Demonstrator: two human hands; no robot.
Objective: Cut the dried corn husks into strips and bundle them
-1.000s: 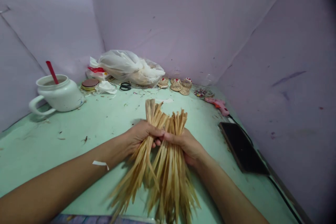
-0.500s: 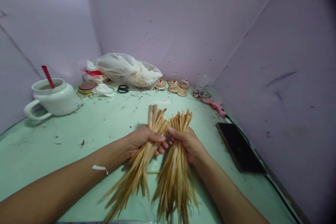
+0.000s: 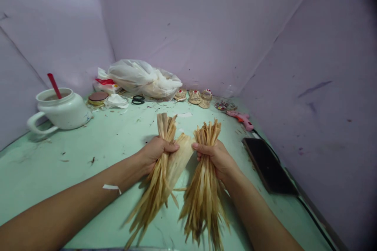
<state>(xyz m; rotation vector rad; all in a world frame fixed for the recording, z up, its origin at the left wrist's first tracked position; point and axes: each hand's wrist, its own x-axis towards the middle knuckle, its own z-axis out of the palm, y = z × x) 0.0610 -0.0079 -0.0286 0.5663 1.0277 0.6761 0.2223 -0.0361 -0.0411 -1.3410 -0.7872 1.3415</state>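
My left hand [image 3: 159, 152] is closed round a bundle of dried straw-coloured leaf strips [image 3: 157, 200], thumb across the front, its loose ends fanning down toward me. A fuller bundle of the same dried strips [image 3: 204, 200] is gripped in my right hand [image 3: 216, 157]. Between the two hands one wide, pale leaf [image 3: 181, 157] is spread flat; my left thumb lies on its left edge and my right thumb tip meets its upper right edge. Most of my other fingers are hidden behind the bundles.
On the green table [image 3: 97, 145] stand a white mug [image 3: 66, 110] with a red stick at left, a plastic bag [image 3: 144, 80], scissors [image 3: 138, 99] and small woven items [image 3: 194, 97] at the back. A pink glue gun [image 3: 241, 119] and a phone [image 3: 268, 164] lie at right.
My hands have moved apart, the left one leftward and the right one slightly rightward. The wide leaf between them has come into view, spread open.
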